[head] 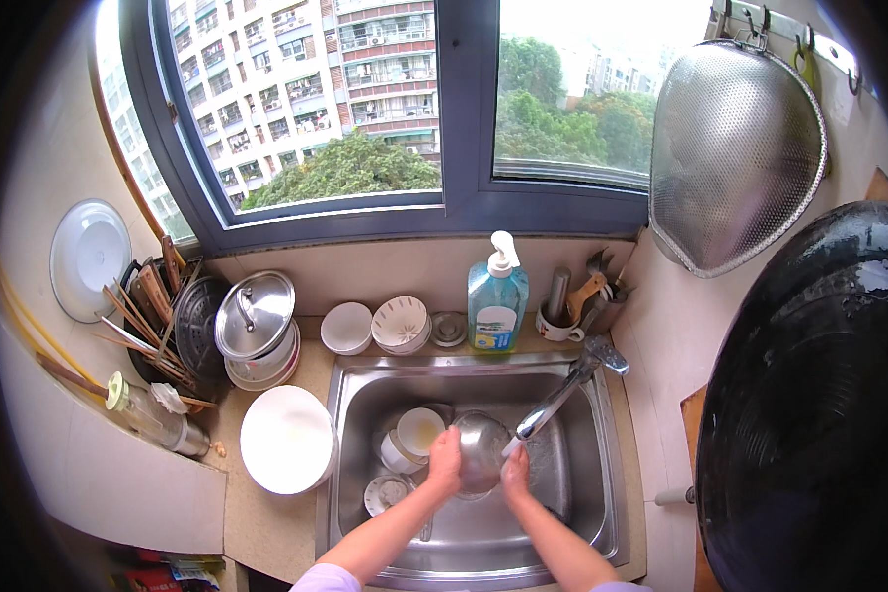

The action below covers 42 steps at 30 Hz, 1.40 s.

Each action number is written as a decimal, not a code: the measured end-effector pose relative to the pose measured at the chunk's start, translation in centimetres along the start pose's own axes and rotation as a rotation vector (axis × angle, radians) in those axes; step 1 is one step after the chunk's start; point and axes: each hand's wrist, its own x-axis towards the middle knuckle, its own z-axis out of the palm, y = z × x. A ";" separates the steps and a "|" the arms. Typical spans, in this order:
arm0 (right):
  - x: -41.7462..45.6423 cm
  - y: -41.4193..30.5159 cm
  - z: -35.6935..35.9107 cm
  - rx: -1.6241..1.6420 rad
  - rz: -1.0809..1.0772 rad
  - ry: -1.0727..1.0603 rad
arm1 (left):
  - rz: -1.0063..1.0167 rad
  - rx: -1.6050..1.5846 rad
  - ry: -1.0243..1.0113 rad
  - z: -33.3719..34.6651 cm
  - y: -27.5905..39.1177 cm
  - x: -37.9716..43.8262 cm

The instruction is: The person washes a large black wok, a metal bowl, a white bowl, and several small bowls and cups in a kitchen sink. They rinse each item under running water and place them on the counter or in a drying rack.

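Note:
Inside the stainless steel sink (588, 510) I hold a round, shiny metal bowl (479, 444) in both hands. My left hand (446, 460) grips its left rim, and my right hand (516, 473) is at its right rim. A chrome faucet (551, 411) slants in from the back right corner, its running water falling by my right fingers. Left of the metal bowl sits a white bowl with yellowish residue (420, 429), leaning on another white vessel (398, 457). A small patterned dish (376, 497) lies nearer me, partly hidden by my left forearm.
A large white bowl (287, 440) stands on the counter to the left. Behind the sink are small bowls (346, 328), a soap pump bottle (497, 307) and a mug of utensils (557, 325). A black wok (814, 399) and a perforated metal strainer (736, 155) hang at right.

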 end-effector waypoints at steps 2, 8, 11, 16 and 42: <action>-0.8 -0.3 0.0 -0.143 0.118 0.084 | -0.036 -0.059 0.093 0.7 -2.6 0.7; -2.2 -0.1 -3.9 -0.438 -0.383 0.125 | -0.350 -0.408 0.082 3.5 -5.8 2.0; -2.7 -1.8 -6.1 -0.552 -0.510 0.029 | -0.613 -0.205 0.116 7.1 -1.1 -0.1; -3.0 -2.5 -7.1 -0.703 -0.662 -0.207 | -0.574 -0.269 -0.114 4.7 -7.0 4.0; -2.3 -0.3 0.5 -0.334 -0.175 0.081 | -0.415 -0.494 -0.114 0.9 -5.6 2.2</action>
